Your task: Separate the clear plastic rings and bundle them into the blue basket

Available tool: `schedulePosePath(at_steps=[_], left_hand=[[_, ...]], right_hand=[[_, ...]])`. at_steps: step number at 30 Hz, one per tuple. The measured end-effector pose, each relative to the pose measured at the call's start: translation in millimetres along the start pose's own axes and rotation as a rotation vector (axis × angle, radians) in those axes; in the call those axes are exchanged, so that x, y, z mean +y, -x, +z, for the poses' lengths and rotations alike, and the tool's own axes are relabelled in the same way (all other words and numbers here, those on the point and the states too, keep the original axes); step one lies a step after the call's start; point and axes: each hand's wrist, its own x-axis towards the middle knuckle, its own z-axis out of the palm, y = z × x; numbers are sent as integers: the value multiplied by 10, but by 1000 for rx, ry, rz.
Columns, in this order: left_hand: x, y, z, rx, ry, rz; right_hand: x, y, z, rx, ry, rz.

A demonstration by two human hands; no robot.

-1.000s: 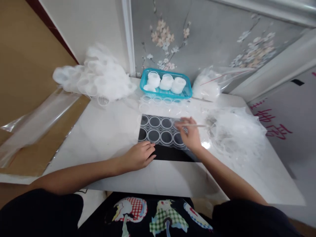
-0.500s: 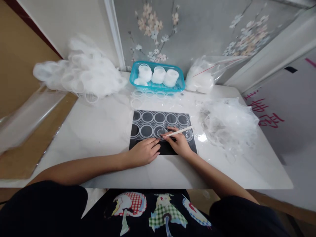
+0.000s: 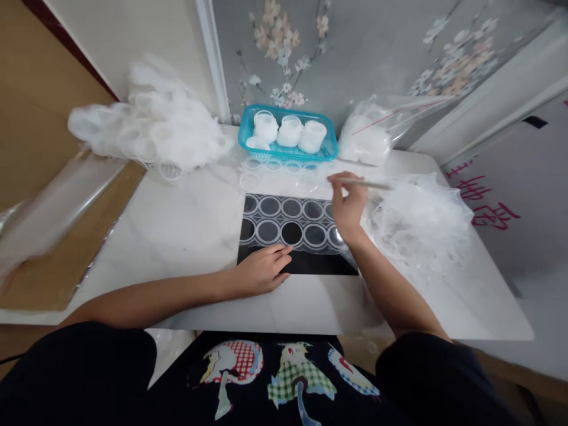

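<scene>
A black mat [image 3: 306, 264] lies before me on the table. On it is a clear plastic sheet [image 3: 303, 220] with two rows of white-edged ovals; one oval in the lower row shows plain black inside. My left hand [image 3: 265, 270] rests flat along the sheet's lower edge, fingers stretched out and holding nothing. Raised above the mat's upper right is my right hand [image 3: 348, 204], closed around a slim pale stick-like tool [image 3: 373, 184] that points right. Whether its fingertips also pinch something clear, I cannot tell.
Behind the mat stands a teal basket [image 3: 288, 157] with stacks of white rings or discs. Clear ring pieces [image 3: 277, 176] lie in front of it. A heap of translucent rings [image 3: 164, 130] sits left, a filled plastic bag [image 3: 366, 136] back right, and tangled plastic scraps [image 3: 421, 219] at right.
My right hand has lifted off the sheet and moved up and right with the tool. The lower-row oval it was working at now looks plain black inside. My left hand stays in place.
</scene>
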Motion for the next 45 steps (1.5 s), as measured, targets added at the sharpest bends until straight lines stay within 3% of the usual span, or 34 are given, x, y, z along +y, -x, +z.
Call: schedulePosePath(at_steps=[4, 6, 10, 13, 15, 17, 19, 21, 25, 27, 31, 35, 38, 45], left_hand=[[-216, 51, -149, 91, 47, -22], [-399, 36, -222, 103, 25, -123], [-690, -64, -291, -15, 74, -241], [-732, -166, -312, -83, 222, -285], [-734, -226, -339, -61, 398, -375], [-785, -275, -389, 177, 722, -624], [-908, -308, -463, 563, 1029, -914], [-1056, -327, -553, 859, 1150, -1078], [-1102, -364, -672, 1001, 1093, -1066], [-945, -419, -655, 841, 923, -866], [-588, -625, -499, 144, 437, -294], [-490, -847, -323, -216, 297, -101], [-500, -954, -243, -333, 321, -110], [-463, -1039, -216, -352, 442, -318]], right_hand=[[-220, 238, 5, -211, -121, -27], [-261, 415, -34, -269, -258, 103], [-181, 672, -117, -340, -493, 379], [-131, 820, -146, -369, -513, 379], [-126, 893, -150, -364, -510, 357], [-126, 938, -145, -362, -510, 340], [-119, 959, -135, -362, -501, 339], [-106, 967, -122, -368, -488, 344], [-102, 950, -111, -361, -520, 368], [-125, 917, -127, -323, -579, 405], [-201, 820, -213, -211, -730, 544], [-236, 759, -321, -183, -805, 630], [-192, 742, -380, -201, -811, 647], [-69, 770, -368, -221, -784, 662]])
